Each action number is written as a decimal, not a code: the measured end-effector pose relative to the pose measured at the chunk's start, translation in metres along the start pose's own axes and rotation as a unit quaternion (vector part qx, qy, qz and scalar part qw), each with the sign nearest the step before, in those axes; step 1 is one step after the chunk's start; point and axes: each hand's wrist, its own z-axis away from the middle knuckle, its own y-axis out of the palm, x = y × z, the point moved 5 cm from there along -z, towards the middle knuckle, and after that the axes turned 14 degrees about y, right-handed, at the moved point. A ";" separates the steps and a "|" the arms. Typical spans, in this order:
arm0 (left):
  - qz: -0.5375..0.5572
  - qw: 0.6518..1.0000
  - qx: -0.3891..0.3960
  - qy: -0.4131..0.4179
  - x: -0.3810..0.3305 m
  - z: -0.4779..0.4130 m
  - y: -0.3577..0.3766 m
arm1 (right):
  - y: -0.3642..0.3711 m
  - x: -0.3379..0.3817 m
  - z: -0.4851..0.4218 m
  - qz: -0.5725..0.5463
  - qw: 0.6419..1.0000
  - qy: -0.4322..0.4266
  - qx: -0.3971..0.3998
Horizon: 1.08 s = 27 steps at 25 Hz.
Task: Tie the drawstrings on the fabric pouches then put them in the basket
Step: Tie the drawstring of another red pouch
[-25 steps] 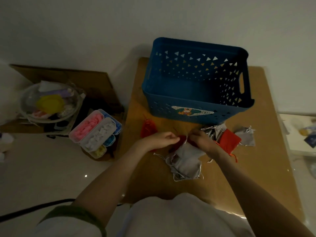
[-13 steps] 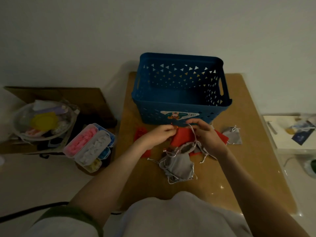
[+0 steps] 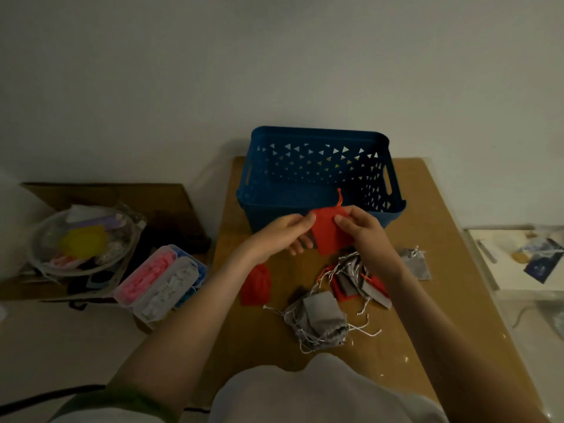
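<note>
Grey pouches [image 3: 320,319] heaped with loose drawstrings toward the near edge of the tabletop [image 3: 442,315]. Beyond, mixed pile of red and grey pouches [image 3: 357,282] partly under the right forearm; single red pouch [image 3: 256,285] by the left edge, single grey pouch [image 3: 416,264] toward the right edge. Over the middle, held red pouch [image 3: 328,236] clear of the tabletop, grip of left hand [image 3: 283,236] and right hand [image 3: 363,230] pinched on its two sides, orange drawstring [image 3: 338,198] pointing up. Blue basket [image 3: 274,206] at the far edge, just behind the held red pouch.
</note>
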 end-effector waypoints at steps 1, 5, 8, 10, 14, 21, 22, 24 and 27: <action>0.009 1.000 -0.015 0.012 -0.004 0.000 -0.005 | 0.001 0.004 -0.002 -0.023 1.000 -0.003 0.005; 0.220 0.967 -0.097 0.084 -0.027 -0.003 -0.027 | 0.020 0.029 -0.010 -0.088 0.993 -0.016 0.079; 0.417 0.897 -0.046 0.140 -0.047 0.002 -0.034 | 0.034 0.052 -0.013 -0.173 0.979 -0.022 0.110; 0.421 0.893 -0.099 0.126 -0.051 0.001 -0.038 | 0.041 0.064 -0.015 -0.195 0.975 -0.032 0.105; 0.349 0.920 -0.158 0.086 -0.056 -0.010 -0.047 | 0.052 0.076 -0.015 -0.174 0.980 -0.049 0.087; 0.380 0.891 -0.189 0.162 -0.065 -0.013 -0.053 | 0.060 0.088 -0.017 -0.096 0.986 -0.057 0.125; 0.402 0.879 -0.192 0.170 -0.065 -0.012 -0.053 | 0.061 0.089 -0.017 -0.100 0.984 -0.051 0.137; 0.455 0.848 -0.210 0.172 -0.063 -0.008 -0.055 | 0.063 0.089 -0.019 -0.138 0.976 -0.044 0.162; 0.544 0.791 -0.222 0.169 -0.061 -0.005 -0.061 | 0.060 0.084 -0.028 -0.257 0.945 -0.050 0.197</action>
